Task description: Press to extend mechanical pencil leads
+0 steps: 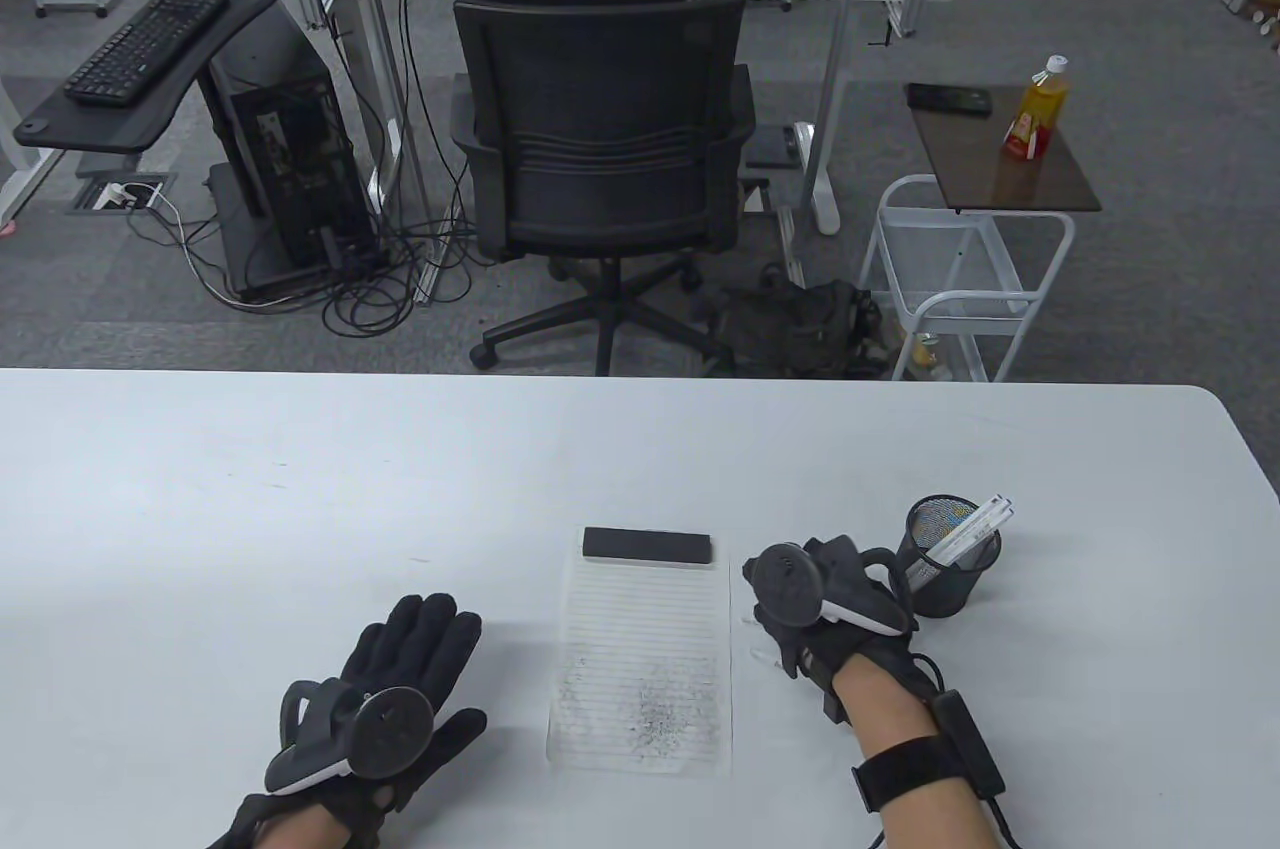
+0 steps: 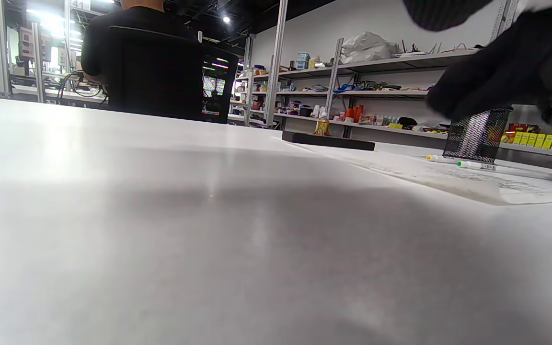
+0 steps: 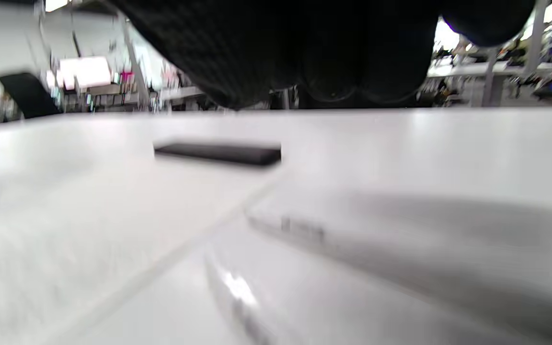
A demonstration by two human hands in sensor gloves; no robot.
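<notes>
Hovering low over the desk (image 1: pixel 300 489) at the lower right of the table view, the right hand (image 1: pixel 820 604) sits just right of the lined paper (image 1: pixel 640 659), its fingers curled downward over two clear mechanical pencils (image 2: pixel 491 167) that lie side by side on the desk, seen from the left wrist view with one yellow and one green cap end. Whether the fingers already touch or pinch a pencil cannot be told; the right wrist view is blurred. The left hand (image 1: pixel 400 689) lies flat and released, fingers spread, at the lower left, grasping nothing.

Judging from this, the pencils are slim, clear and round, so a careless pinch could roll one away or catch both at once. Pressing the cap with the tip against the desk could snap the lead, and the paper already bears a scatter of dark specks.

Counted: two pencils on the desk, one sheet of paper, one black bar (image 1: pixel 648 546) weighting its top edge, one mesh pen cup (image 1: pixel 950 554) at the right holding white sticks of a kind that cannot be told, two gloved hands
</notes>
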